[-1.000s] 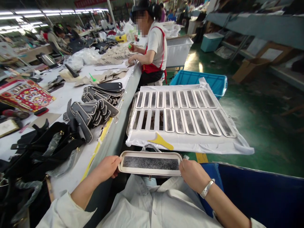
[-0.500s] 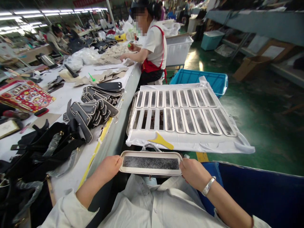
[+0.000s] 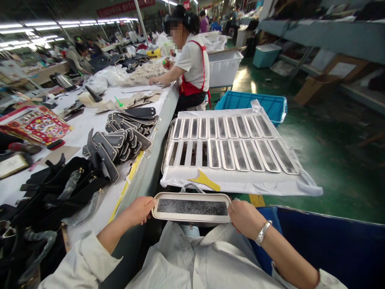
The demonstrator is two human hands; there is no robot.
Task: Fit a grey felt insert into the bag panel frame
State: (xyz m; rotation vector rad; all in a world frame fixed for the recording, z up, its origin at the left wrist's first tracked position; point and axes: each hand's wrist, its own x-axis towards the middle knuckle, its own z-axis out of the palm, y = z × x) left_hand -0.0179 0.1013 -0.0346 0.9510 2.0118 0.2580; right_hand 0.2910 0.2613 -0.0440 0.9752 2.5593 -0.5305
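In front of my lap is a handbag, its long cream base with a dark speckled strip facing up. A grey handle wrapped in plastic shows behind it. My left hand pinches its left end between thumb and fingers, with the lower fingers partly hidden. Around the right end, my right hand is closed, its fingertips out of sight behind the corner. Just beyond the bag lies a yellow scraper on a white-covered board. Two rows of cream-edged panels with dark strips rest on that board.
To the left, a long table carries piled dark straps and black bags. A co-worker sits at its far side. Blue crates stand behind the board and at my right.
My view has tilted up slightly. The fingers of my left hand have shifted and spread a little at the bag's left end. My right hand keeps its hold, and the bag stays nearly in place.
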